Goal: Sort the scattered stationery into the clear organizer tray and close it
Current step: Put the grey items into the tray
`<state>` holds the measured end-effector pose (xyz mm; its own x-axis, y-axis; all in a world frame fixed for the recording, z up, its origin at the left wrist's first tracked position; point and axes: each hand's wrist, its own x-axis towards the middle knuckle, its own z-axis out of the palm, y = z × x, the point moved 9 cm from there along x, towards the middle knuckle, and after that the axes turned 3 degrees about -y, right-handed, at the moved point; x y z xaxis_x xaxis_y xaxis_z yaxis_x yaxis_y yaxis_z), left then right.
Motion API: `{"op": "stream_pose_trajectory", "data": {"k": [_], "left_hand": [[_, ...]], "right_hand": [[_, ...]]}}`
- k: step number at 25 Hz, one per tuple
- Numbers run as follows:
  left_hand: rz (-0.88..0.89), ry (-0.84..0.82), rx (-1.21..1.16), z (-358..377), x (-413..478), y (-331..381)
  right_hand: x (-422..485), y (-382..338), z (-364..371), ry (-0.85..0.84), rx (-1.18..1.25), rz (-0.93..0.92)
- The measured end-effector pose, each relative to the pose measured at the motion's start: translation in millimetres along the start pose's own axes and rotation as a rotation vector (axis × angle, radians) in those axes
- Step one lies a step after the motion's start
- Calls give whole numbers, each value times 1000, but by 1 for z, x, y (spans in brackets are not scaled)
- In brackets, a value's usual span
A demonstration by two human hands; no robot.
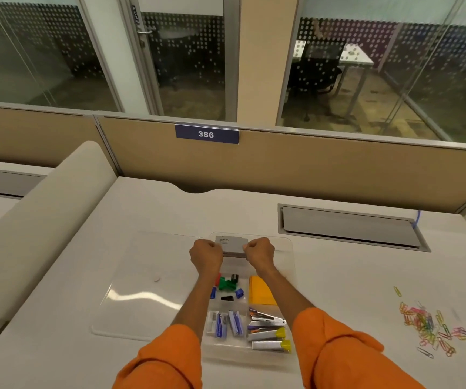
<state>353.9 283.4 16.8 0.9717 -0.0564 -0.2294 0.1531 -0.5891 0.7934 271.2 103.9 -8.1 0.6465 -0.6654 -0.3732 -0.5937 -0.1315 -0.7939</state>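
A clear organizer tray [289, 265] lies on the white desk, its clear lid [142, 290] open flat to the left. My left hand [206, 255] and my right hand [259, 252] both grip a grey stack of cards [231, 244] over the tray's far compartment. Nearer compartments hold coloured binder clips [227, 284], an orange sticky-note pad [261, 290], staple boxes [226, 324] and staplers [268, 329]. A pile of coloured paper clips [431, 325] lies loose on the desk to the right.
A recessed grey cable hatch [349, 227] sits at the desk's back right. A tan partition [282, 164] with a "386" label [206, 134] runs behind the desk. A cushioned divider [43, 209] borders the left side.
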Motion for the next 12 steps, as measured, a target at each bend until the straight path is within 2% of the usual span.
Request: {"op": "stream_pose_trajectory", "data": {"k": [6,12], "left_hand": [[6,23,0,11,3,-9],[5,25,62,13,3,-7]], "right_hand": [[5,-3,-7,86,-55,-39],[4,-14,9,-5,-196,-107]]}}
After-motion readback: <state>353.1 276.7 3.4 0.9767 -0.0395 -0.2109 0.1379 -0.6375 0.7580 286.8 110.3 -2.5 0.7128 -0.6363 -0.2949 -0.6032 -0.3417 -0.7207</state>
